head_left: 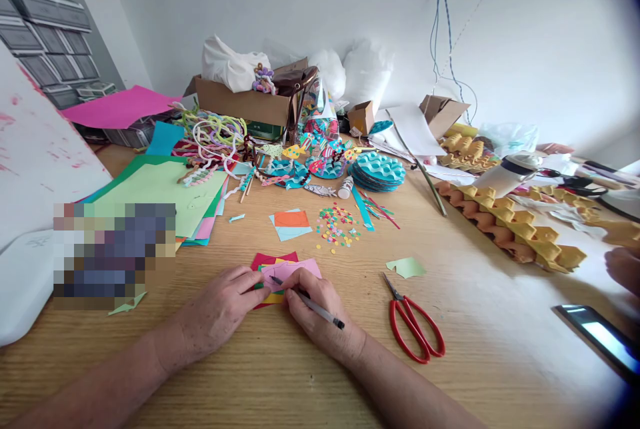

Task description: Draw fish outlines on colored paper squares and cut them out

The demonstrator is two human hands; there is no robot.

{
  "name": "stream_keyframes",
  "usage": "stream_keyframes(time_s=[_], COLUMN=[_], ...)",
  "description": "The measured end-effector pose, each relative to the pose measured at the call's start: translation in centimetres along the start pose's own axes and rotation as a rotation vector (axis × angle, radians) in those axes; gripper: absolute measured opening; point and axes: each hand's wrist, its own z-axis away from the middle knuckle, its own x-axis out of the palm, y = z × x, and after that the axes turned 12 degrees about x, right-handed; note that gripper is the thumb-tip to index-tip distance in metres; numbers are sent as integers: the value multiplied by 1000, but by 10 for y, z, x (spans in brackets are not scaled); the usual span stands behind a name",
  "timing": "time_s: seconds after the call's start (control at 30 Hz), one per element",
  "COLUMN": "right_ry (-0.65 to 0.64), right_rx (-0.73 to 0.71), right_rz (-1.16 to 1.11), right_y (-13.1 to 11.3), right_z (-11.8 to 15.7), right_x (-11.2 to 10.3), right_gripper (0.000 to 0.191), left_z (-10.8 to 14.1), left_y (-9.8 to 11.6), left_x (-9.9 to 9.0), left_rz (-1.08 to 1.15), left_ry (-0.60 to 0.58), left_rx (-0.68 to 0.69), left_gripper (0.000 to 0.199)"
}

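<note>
My right hand (320, 322) is closed around a pen (320, 310) with a clear barrel, its dark tip on a pink piece of paper (304, 270). A drawn line shows on the pink paper near the tip. Under it lie several coloured pieces, among them a red paper (265, 260). My left hand (225, 306) rests with stretched fingers on the left edge of this small stack. Red-handled scissors (415, 329) lie to the right of my right hand, their blades slightly apart. Beyond them is a pale green paper scrap (406, 267).
Orange paper (292, 218) and confetti (337, 226) lie ahead. Large coloured sheets (150, 182) are at left, blue scalloped plates (377, 170) at the back. Egg cartons (510, 222) and a bottle (507, 174) stand right, near a phone (597, 336) and another person's hand (623, 272).
</note>
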Motion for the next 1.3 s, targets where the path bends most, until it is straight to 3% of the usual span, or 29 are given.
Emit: stream_keyframes(time_s=[0.4, 0.87, 1.3], right_ry=[-11, -10, -4], right_rx=[12, 6, -12], right_rz=[-11, -16, -33], right_y=[-2, 0, 0], right_z=[0, 0, -1], right_x=[-1, 0, 1], right_gripper=[17, 16, 16], left_z=[2, 1, 2], left_y=[-1, 0, -1], left_x=[3, 0, 3], left_rz=[14, 31, 7], left_ry=[37, -21, 3], left_rx=[-12, -6, -8], left_gripper=[30, 32, 32])
